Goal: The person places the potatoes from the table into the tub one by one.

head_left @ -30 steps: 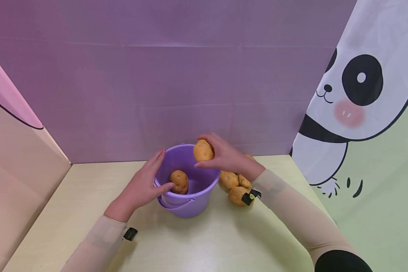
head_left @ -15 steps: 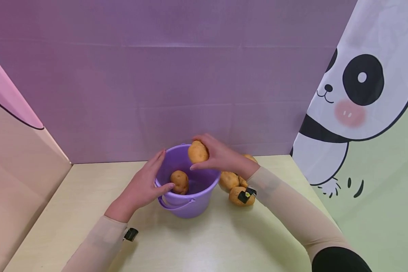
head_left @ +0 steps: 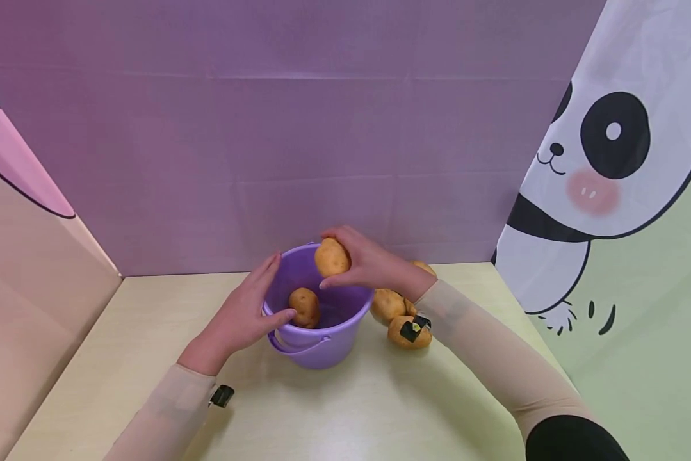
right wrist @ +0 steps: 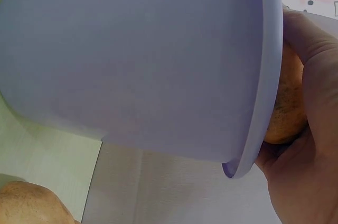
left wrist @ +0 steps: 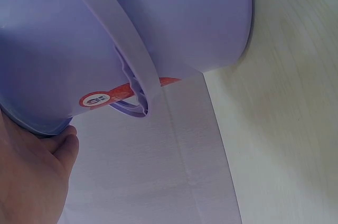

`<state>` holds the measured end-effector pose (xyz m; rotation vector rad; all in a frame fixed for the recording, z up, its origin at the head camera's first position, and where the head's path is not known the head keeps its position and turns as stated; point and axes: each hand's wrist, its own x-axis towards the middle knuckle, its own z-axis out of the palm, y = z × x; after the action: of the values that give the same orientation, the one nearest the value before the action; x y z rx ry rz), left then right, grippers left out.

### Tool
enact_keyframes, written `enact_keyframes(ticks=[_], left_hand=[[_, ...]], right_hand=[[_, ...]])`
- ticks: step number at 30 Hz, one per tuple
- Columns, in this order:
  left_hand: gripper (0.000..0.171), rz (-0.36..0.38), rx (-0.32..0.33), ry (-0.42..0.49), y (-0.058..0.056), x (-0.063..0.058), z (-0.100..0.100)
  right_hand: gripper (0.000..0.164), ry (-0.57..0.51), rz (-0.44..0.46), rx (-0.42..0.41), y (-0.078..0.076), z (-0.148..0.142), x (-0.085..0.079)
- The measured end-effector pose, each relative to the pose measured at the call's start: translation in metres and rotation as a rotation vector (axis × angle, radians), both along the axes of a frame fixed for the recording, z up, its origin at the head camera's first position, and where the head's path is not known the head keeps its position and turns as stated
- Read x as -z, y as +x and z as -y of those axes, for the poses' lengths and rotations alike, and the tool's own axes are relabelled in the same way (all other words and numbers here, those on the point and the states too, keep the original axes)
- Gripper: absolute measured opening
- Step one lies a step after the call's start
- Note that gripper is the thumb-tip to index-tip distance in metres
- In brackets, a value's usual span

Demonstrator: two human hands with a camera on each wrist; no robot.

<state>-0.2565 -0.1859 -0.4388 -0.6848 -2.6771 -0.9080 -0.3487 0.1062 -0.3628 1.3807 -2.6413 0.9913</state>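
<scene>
A purple bucket [head_left: 328,349] stands upright on the table, its handle hanging down at the front. My left hand [head_left: 244,317] holds its left side, fingers along the outside and thumb over the front rim. One brown potato [head_left: 305,307] lies inside the bucket, near the left thumb. Between thumb and fingers, my right hand [head_left: 365,259] grips another potato [head_left: 332,257] over the bucket's mouth, towards the back. In the right wrist view the rim partly hides this gripped potato [right wrist: 290,97].
Several more potatoes [head_left: 408,332] lie on the table [head_left: 322,416] just right of the bucket, partly under my right forearm. A purple backdrop [head_left: 299,160] rises behind the table. Printed panels stand at both sides, a panda [head_left: 613,147] on the right one.
My right hand has shifted a little to the left with its potato, further over the bucket. The left hand and bucket stay put.
</scene>
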Motion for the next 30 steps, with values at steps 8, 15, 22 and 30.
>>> enact_keyframes(ticks=[8, 15, 22, 30], left_hand=[[0.110, -0.006, 0.001, 0.000, 0.0000, -0.0001, -0.0001], [0.110, -0.005, -0.003, -0.008, -0.0008, 0.0005, 0.0007], [0.110, 0.010, -0.009, -0.008, -0.0002, -0.0003, -0.0005], [0.109, 0.014, -0.011, -0.008, 0.0008, -0.0017, -0.0010]], right_hand=[[0.092, -0.009, -0.017, -0.019, -0.0026, 0.0024, 0.0010], [0.093, -0.011, -0.029, -0.024, -0.0039, 0.0038, 0.0014], [0.091, -0.027, 0.016, -0.035, -0.0028, 0.0032, 0.0011], [0.089, -0.025, 0.007, -0.044, -0.0039, 0.0028, 0.0014]])
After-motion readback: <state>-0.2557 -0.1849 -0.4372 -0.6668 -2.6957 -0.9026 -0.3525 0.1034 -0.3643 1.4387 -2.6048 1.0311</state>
